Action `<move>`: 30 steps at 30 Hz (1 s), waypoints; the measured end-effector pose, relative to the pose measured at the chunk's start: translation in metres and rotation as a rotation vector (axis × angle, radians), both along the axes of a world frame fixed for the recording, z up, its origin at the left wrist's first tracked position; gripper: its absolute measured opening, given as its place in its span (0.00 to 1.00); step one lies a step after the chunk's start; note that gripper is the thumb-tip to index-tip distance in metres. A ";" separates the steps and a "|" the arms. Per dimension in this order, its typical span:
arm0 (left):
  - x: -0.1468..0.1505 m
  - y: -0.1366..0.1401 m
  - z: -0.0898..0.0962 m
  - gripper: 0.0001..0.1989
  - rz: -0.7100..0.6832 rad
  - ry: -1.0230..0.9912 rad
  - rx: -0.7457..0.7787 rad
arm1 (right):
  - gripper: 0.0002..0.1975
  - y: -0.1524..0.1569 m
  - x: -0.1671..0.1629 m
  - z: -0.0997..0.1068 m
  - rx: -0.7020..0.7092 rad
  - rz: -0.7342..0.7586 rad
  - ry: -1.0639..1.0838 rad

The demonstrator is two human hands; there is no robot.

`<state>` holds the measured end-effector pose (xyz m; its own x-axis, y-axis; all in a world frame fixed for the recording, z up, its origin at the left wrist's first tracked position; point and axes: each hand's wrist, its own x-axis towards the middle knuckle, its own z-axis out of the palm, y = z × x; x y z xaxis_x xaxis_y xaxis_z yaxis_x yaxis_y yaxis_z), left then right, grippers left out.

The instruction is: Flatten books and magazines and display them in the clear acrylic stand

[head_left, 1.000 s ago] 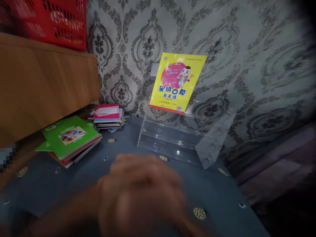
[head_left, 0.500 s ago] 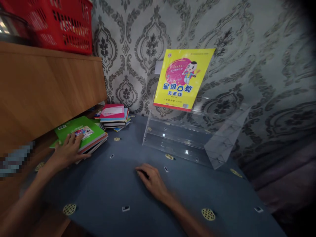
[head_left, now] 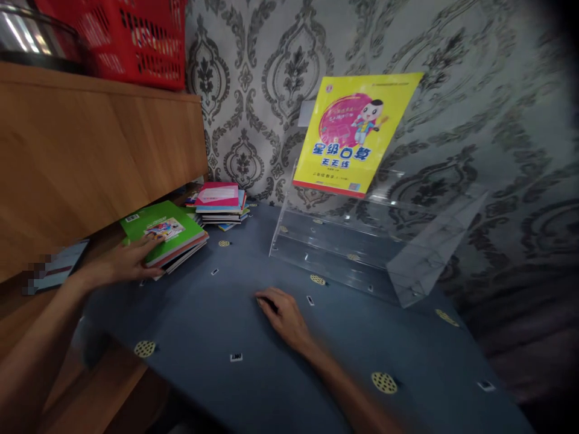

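A stack of books topped by a green book lies at the left of the blue-grey table. My left hand reaches across the near corner of this stack. Its fingers stretch over the green cover and the thumb is apart, beside the lower page edges. Loosely curled, my right hand rests on the tabletop, and I see nothing in it. Behind it stands a clear acrylic rack with tiers. A yellow workbook leans upright at the rack's top.
Behind the green book is another pile with a pink book on top. A wooden cabinet overhangs the left side, carrying a red plastic basket and a metal pot. Patterned wallpaper backs the table.
My left hand has slid from the middle of the green cover toward its near corner. The right hand stays curled on the table. The view has shifted slightly.
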<state>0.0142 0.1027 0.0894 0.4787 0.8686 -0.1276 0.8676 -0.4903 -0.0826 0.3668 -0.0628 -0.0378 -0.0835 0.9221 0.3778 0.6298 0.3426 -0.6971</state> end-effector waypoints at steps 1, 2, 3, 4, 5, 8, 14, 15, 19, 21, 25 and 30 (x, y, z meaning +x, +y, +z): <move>-0.003 0.001 0.004 0.42 -0.012 -0.013 -0.045 | 0.11 0.000 0.000 0.000 0.000 -0.001 0.001; -0.004 0.002 0.007 0.41 -0.014 -0.013 -0.089 | 0.12 0.000 0.000 0.000 -0.001 -0.002 0.002; -0.004 0.002 0.010 0.40 -0.010 0.000 -0.119 | 0.12 0.000 0.000 0.000 -0.002 -0.004 0.002; -0.004 0.002 0.011 0.39 0.000 0.021 -0.118 | 0.12 0.000 0.000 0.000 -0.001 -0.004 0.002; -0.002 0.001 0.011 0.39 0.014 0.056 -0.106 | 0.11 0.000 0.000 0.000 -0.001 -0.003 0.002; 0.003 -0.001 0.003 0.39 0.052 0.159 -0.029 | 0.11 0.000 0.000 0.001 -0.003 -0.002 0.004; 0.002 -0.003 -0.013 0.38 -0.008 0.141 0.088 | 0.11 -0.001 -0.001 0.002 -0.013 -0.007 -0.017; 0.000 -0.003 -0.013 0.37 -0.035 0.132 0.105 | 0.11 -0.001 -0.001 0.003 -0.012 -0.007 -0.021; -0.003 0.000 0.001 0.33 -0.106 0.146 0.106 | 0.12 -0.002 -0.002 0.005 -0.013 -0.006 -0.019; -0.003 0.002 0.010 0.31 -0.136 0.154 0.090 | 0.12 -0.002 -0.002 0.005 -0.015 -0.008 -0.011; 0.009 0.001 0.024 0.27 -0.199 0.175 0.111 | 0.12 -0.001 -0.002 0.002 -0.002 -0.006 -0.017; 0.054 -0.015 0.019 0.21 -0.319 0.232 0.278 | 0.11 -0.001 -0.001 0.000 0.007 -0.019 -0.043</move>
<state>0.0685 0.0875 0.1082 0.7134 0.6993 -0.0463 0.6207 -0.6611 -0.4216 0.3656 -0.0638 -0.0377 -0.0825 0.9210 0.3808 0.6653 0.3353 -0.6670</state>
